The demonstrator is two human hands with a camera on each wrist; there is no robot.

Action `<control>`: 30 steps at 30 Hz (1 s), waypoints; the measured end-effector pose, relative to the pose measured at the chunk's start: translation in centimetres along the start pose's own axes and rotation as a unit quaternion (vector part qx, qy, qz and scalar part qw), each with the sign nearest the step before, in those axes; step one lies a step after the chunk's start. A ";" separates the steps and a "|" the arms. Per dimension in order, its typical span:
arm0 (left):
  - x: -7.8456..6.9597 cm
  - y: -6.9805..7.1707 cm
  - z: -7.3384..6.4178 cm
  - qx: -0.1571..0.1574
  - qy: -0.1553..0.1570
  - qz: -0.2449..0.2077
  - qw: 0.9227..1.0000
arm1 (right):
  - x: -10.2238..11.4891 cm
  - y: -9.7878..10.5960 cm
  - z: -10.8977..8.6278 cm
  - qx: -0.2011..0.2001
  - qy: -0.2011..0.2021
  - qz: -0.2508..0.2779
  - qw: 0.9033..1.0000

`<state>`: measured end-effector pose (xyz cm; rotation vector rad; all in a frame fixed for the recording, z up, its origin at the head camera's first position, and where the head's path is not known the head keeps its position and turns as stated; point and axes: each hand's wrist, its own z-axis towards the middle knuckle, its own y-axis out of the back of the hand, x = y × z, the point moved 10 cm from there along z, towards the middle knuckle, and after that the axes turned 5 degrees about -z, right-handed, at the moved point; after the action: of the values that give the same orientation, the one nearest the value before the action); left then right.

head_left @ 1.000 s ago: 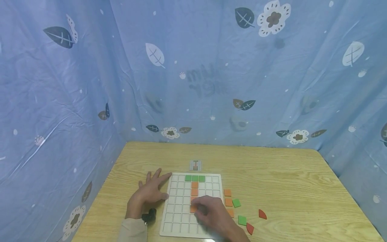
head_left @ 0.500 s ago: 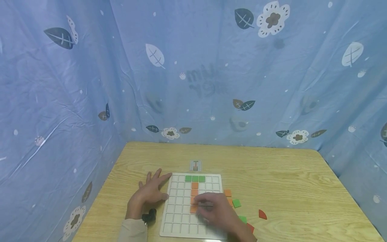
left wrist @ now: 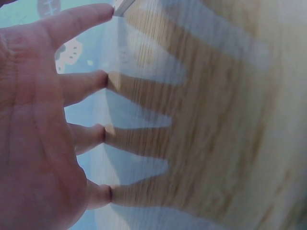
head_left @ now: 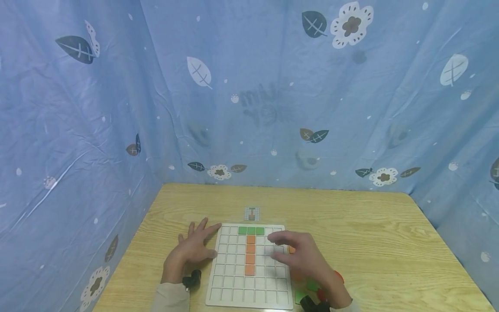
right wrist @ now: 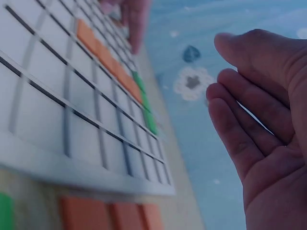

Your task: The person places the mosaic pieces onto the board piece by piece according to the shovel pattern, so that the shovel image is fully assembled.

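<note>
A white grid board [head_left: 230, 284] lies on the wooden table. Three green square tiles [head_left: 251, 231] form a row in its far part, and a column of several orange square tiles [head_left: 250, 259] runs down from the middle one. My left hand [head_left: 192, 249] rests spread at the board's left side, with index finger and thumb at its edge. Above the board's right side, my right hand [head_left: 300, 253] holds nothing; its thumb and fingers stand apart. In the right wrist view, the right hand's fingers [right wrist: 235, 129] are gently bent and the palm is bare.
Loose orange tiles [right wrist: 86, 213], green tiles [head_left: 299, 297] and red quarter-round pieces [head_left: 339, 276] lie right of the board, partly hidden by the right arm. A small pattern card [head_left: 252, 213] lies beyond the board. Blue patterned curtains [head_left: 253, 108] enclose the table.
My right hand has left the lower end of the orange column and moved right and away from me, its fingers parting. The left hand stays in place.
</note>
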<state>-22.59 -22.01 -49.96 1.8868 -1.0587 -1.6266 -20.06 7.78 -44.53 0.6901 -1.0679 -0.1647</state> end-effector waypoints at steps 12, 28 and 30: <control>0.1 0.0 0.0 -0.002 -0.001 -0.004 1.000 | -1.8 4.0 -1.0 -0.022 -0.038 0.013 0.999; 0.2 0.0 0.1 0.002 -0.001 -0.015 1.000 | -5.6 5.6 -4.5 -0.026 -0.107 0.029 0.993; 0.2 -0.1 0.1 0.002 -0.001 -0.015 1.000 | -5.9 5.6 -4.8 -0.025 -0.111 0.033 0.993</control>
<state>-22.63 -22.14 -50.19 1.9129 -1.0406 -1.6447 -20.04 16.90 -47.07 0.6006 -1.2943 -0.2140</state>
